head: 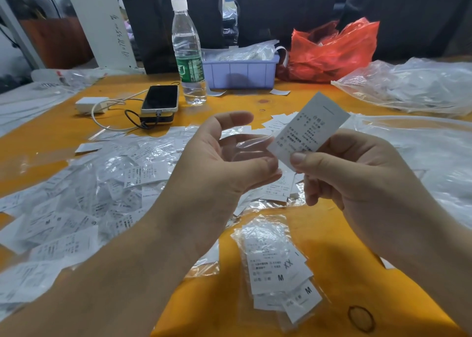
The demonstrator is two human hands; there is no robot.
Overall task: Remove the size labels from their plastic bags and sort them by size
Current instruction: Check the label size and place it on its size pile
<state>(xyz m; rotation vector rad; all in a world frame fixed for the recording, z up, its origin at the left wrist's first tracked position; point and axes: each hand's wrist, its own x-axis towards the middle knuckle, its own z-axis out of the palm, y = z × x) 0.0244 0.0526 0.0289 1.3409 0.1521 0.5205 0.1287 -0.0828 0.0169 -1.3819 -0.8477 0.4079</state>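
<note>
My right hand (357,173) pinches a white size label (310,129) between thumb and fingers and holds it tilted above the table. My left hand (224,163) is cupped palm-up beside it, with a small clear plastic bag (251,145) lying in its fingers. A heap of bagged labels (89,196) covers the table to the left. Near the front edge lies a small stack of bagged labels (278,270) marked M and XX. Loose labels (275,188) lie under my hands.
On the orange table (332,247) stand a water bottle (189,53), a phone (160,98) on a power bank with a white charger (92,104), a purple bin (240,71), a red plastic bag (332,50), and large clear bags (413,89) at the right.
</note>
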